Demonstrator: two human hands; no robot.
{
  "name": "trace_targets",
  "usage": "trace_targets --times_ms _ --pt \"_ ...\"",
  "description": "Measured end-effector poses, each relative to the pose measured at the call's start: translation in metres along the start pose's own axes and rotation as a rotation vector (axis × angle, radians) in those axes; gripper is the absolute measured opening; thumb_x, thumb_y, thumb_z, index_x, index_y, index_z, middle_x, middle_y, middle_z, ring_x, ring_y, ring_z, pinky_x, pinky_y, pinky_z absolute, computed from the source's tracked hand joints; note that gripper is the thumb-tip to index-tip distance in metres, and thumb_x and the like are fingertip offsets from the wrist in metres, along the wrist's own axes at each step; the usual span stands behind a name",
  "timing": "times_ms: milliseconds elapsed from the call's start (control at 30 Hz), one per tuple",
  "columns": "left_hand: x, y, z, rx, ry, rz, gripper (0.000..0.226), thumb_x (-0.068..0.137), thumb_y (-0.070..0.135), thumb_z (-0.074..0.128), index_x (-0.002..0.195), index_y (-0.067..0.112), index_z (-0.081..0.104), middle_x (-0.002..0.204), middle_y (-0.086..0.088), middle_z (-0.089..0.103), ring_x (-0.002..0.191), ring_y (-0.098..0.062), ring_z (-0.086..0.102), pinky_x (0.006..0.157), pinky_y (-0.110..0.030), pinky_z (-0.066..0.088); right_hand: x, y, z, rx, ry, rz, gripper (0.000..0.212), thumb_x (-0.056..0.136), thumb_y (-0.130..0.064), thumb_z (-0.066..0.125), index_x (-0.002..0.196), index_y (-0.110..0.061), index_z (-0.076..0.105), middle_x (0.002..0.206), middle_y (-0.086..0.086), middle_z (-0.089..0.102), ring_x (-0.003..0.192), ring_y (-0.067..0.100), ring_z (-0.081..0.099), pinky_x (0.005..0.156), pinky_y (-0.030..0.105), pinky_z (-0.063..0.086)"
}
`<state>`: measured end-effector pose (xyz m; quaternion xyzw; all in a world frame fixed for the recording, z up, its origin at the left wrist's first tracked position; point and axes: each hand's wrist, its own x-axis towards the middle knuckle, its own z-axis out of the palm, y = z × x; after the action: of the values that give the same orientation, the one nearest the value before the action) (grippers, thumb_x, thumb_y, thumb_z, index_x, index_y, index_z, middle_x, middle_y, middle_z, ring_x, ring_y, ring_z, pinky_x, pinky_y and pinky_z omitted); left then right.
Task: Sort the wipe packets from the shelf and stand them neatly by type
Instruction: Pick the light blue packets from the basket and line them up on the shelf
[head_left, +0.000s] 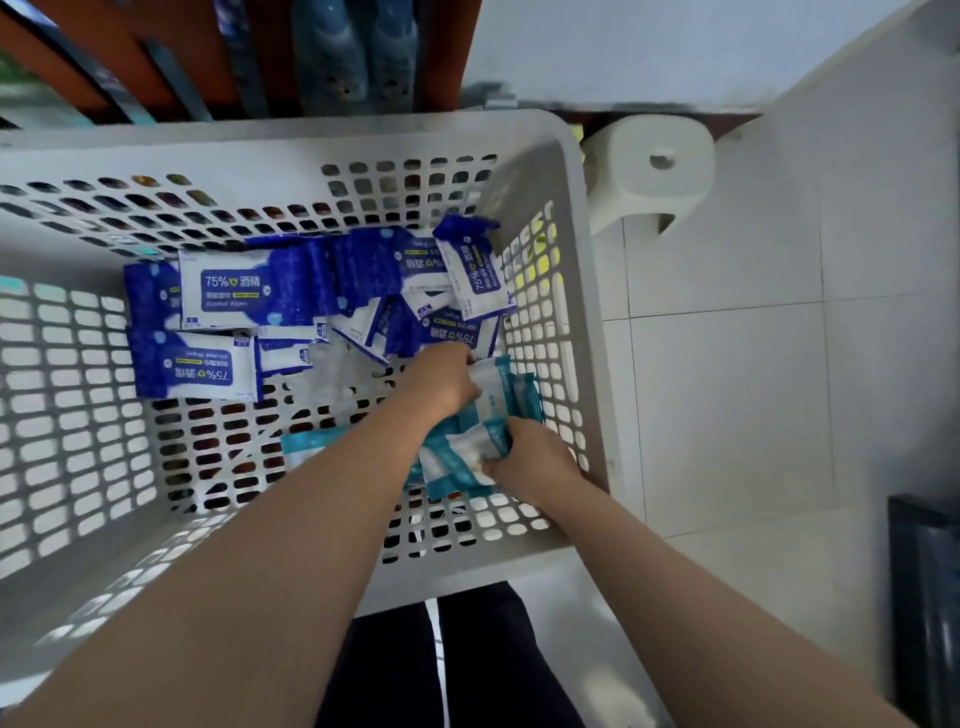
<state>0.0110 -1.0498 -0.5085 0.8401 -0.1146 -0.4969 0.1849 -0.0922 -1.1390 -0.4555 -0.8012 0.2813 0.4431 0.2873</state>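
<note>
Basket, 1: left hand and right hand grip teal packets.

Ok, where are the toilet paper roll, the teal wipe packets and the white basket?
toilet paper roll (636, 179): head view, flat end face.
teal wipe packets (524, 392): head view, packet nearest the right wall.
white basket (291, 132): head view, far rim.

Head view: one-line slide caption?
Left hand and right hand grip teal packets in a white basket; blue packets lie jumbled beyond.

Shop: stocked shelf, tiled floor
</note>
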Motion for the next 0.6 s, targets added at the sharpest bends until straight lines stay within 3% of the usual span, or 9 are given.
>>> trace_targets --times_ms 133,233,333,400,500,533,600 --pt "-0.014 -0.018 -0.006 -0.35 -0.036 -0.031 0.02 0.084 0.009 0.07 0.101 0.017 0.068 0.098 0.0 0.067 0.082 -0.013 0.06 0.072 -0.026 0.044 0.003 0.002 0.005 0.175 0.112 -0.017 0.031 0.084 -0.02 0.067 0.115 -0.017 0.064 0.123 0.009 0.057 0.101 0.026 0.059 0.085 0.03 0.049" --pt "-0.027 -0.041 -0.017 -0.482 -0.111 -0.047 0.021 0.085 0.0 0.066 0.1 0.015 0.068 0.098 -0.003 0.067 0.088 -0.016 0.061 0.082 -0.031 0.051 -0.001 -0.008 0.005 0.26 0.211 -0.09 0.025 0.085 -0.02 0.068 0.109 -0.013 0.064 0.136 0.002 0.044 0.108 0.017 0.051 0.091 0.025 0.041" --pt "-0.036 -0.053 -0.026 -0.618 -0.221 -0.106 0.029 0.089 -0.01 0.053 0.105 0.009 0.067 0.102 -0.007 0.067 0.086 -0.016 0.064 0.074 -0.025 0.055 -0.008 -0.02 -0.002 0.138 0.21 -0.141 0.021 0.088 -0.023 0.064 0.109 -0.019 0.06 0.115 -0.001 0.06 0.103 0.022 0.058 0.088 0.034 0.049" --pt "-0.037 -0.053 -0.025 -0.698 -0.135 -0.105 0.033 0.089 -0.012 0.048 0.099 0.014 0.067 0.101 -0.004 0.066 0.085 -0.014 0.063 0.072 -0.023 0.053 -0.014 -0.025 -0.015 0.156 0.23 -0.139 0.028 0.09 -0.02 0.062 0.115 -0.023 0.049 0.106 -0.001 0.064 0.093 0.022 0.062 0.081 0.04 0.054" --pt "-0.035 -0.049 -0.009 -0.351 0.096 0.014 0.019 0.092 0.006 0.053 0.098 0.021 0.063 0.093 0.004 0.063 0.077 -0.009 0.057 0.062 -0.019 0.04 -0.019 -0.034 -0.035 0.222 0.378 -0.214 0.054 0.091 -0.012 0.06 0.138 -0.019 0.033 0.116 0.008 0.061 0.101 0.026 0.061 0.086 0.04 0.052" --pt "-0.035 -0.046 -0.001 -0.213 0.066 0.043 0.01 0.091 0.016 0.058 0.098 0.019 0.063 0.095 0.002 0.064 0.078 -0.012 0.058 0.063 -0.022 0.041 -0.019 -0.037 -0.039 0.211 0.424 -0.238 0.056 0.091 -0.01 0.06 0.14 -0.015 0.032 0.121 0.011 0.059 0.107 0.027 0.058 0.089 0.039 0.049" --pt "-0.037 -0.043 0.018 -0.002 -0.041 0.057 0.033 0.084 0.029 0.069 0.114 0.019 0.062 0.105 0.0 0.064 0.092 -0.019 0.061 0.077 -0.032 0.05 -0.016 -0.041 -0.044 0.131 0.483 -0.272 0.044 0.092 -0.01 0.058 0.133 -0.009 0.043 0.123 0.011 0.056 0.111 0.028 0.053 0.09 0.036 0.042"
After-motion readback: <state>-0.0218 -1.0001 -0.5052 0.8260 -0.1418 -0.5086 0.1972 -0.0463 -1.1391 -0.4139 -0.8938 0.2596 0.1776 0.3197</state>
